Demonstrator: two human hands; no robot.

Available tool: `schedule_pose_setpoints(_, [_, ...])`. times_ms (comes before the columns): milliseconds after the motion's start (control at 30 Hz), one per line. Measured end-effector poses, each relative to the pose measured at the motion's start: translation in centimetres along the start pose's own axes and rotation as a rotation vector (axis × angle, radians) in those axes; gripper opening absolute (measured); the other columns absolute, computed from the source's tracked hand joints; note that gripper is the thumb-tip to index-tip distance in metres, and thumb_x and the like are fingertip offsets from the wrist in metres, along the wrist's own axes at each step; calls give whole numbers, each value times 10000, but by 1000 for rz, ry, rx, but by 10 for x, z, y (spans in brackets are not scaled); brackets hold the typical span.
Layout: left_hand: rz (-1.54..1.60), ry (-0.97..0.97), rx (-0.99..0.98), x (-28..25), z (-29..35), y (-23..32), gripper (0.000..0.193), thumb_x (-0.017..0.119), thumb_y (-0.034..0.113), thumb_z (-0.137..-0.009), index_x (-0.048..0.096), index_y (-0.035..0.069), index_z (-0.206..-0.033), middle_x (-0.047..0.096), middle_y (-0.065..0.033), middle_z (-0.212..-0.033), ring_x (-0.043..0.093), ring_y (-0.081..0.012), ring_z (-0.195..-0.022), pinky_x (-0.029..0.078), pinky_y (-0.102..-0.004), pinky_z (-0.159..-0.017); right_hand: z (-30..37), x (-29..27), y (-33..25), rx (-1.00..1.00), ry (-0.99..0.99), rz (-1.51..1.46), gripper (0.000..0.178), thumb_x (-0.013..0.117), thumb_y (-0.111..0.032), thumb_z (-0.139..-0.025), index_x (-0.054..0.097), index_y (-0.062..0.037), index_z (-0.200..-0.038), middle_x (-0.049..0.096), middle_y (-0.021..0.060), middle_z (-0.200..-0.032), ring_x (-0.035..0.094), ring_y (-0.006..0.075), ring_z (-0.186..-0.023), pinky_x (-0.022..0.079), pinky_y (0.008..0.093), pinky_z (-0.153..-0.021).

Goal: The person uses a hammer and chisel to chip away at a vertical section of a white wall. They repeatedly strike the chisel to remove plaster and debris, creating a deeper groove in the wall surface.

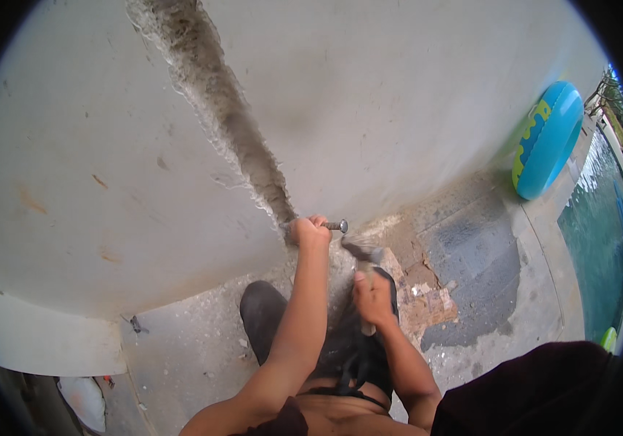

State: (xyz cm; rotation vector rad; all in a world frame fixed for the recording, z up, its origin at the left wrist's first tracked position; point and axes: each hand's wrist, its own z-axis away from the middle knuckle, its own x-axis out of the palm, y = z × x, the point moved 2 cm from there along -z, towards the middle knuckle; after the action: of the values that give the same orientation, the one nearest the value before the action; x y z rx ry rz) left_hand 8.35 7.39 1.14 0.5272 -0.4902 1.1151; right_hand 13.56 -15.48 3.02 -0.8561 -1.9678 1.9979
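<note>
My left hand (310,229) is closed round a metal chisel (335,226) at the lower end of a rough groove (235,123) cut into the pale wall. The chisel's struck end sticks out to the right of the fist; its tip is hidden by the hand and the groove. Just right of it, my right hand (373,296) grips the handle of a hammer (362,252). The hammer's head is a little below and right of the chisel's end, apart from it and slightly blurred.
The plastered wall (398,109) rises in front of my knees. Broken bits and dust lie on the concrete floor (188,341), with a dark wet-looking patch (478,269) at right. A blue swim ring (560,142) leans on the wall near a pool (596,232). A white sack-like object (84,401) lies lower left.
</note>
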Motion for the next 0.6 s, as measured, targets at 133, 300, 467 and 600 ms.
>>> schedule_pose_setpoints(133, [-31,16,71,-10,17,-11,244,326,98,-901,259,143,-671,259,25,-587,210,-111,-447,181,-241,-396,0,-49,-43,-250,171,-730,519,309,-498,-1009,501,-41,-853,507,67,-620,517,167,-514,435,277,-451])
schedule_pose_setpoints(300, [11,0,-41,-6,22,-27,260,299,147,-919,240,143,-666,247,28,-587,199,-111,-442,169,-247,-397,-15,-16,16,-432,284,-320,507,372,-419,-1025,504,-64,-688,514,60,-540,519,156,-463,416,284,-416])
schedule_pose_setpoints(467, [41,27,-8,-11,-4,1,329,316,238,-976,234,138,-673,238,28,-589,184,-104,-438,161,-241,-389,6,-17,1,349,-56,-321,413,467,-305,-1010,494,-67,-674,511,24,-567,511,128,-498,430,315,-474])
schedule_pose_setpoints(600, [29,-36,-71,-15,-2,-3,343,317,248,-984,228,138,-672,235,32,-587,187,-97,-435,156,-228,-381,-3,-62,-65,-159,292,-900,622,288,-633,-974,463,-55,-823,476,56,-586,489,183,-451,438,320,-425])
